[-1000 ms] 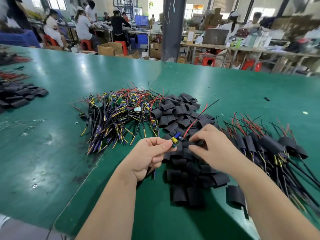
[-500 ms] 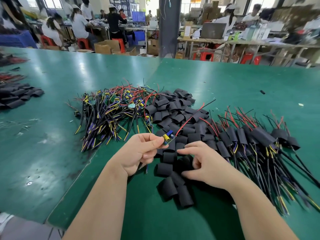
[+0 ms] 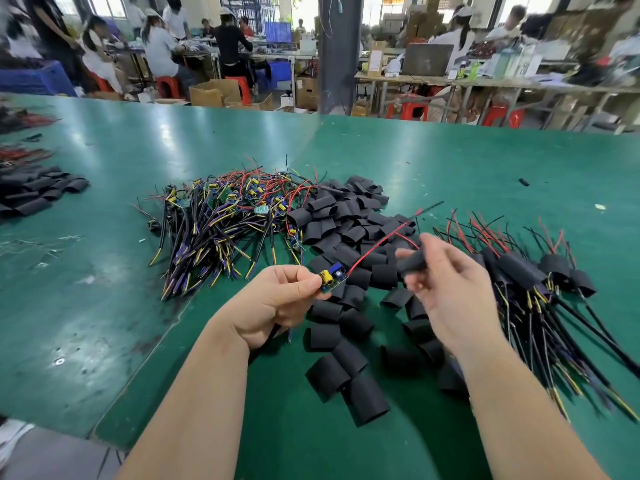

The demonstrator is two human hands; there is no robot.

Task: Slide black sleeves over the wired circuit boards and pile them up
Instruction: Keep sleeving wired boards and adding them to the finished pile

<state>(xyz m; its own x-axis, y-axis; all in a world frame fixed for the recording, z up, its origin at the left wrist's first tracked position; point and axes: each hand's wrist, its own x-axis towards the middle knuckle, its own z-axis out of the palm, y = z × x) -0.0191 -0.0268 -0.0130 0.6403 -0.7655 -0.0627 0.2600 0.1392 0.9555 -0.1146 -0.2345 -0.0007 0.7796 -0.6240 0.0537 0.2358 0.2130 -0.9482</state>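
Note:
My left hand [image 3: 277, 303] pinches a small green circuit board [image 3: 333, 278] with a yellow capacitor; its red and black wires run up to the right. To the right of the board, my right hand [image 3: 446, 282] holds a black sleeve [image 3: 410, 264] between thumb and fingers, lifted off the table and blurred. Loose black sleeves [image 3: 346, 223] lie heaped in the middle. A pile of bare wired boards [image 3: 221, 220] sits left of them. Sleeved boards [image 3: 526, 275] with wires are piled on the right.
All of it lies on a green table [image 3: 104, 271], with a seam running toward me at the left. Another heap of black sleeves [image 3: 34, 192] lies at the far left edge. People sit at benches behind the table.
My right hand has risen off the heap of sleeves holding one sleeve, moving up and right. My left hand still holds the board in about the same place.

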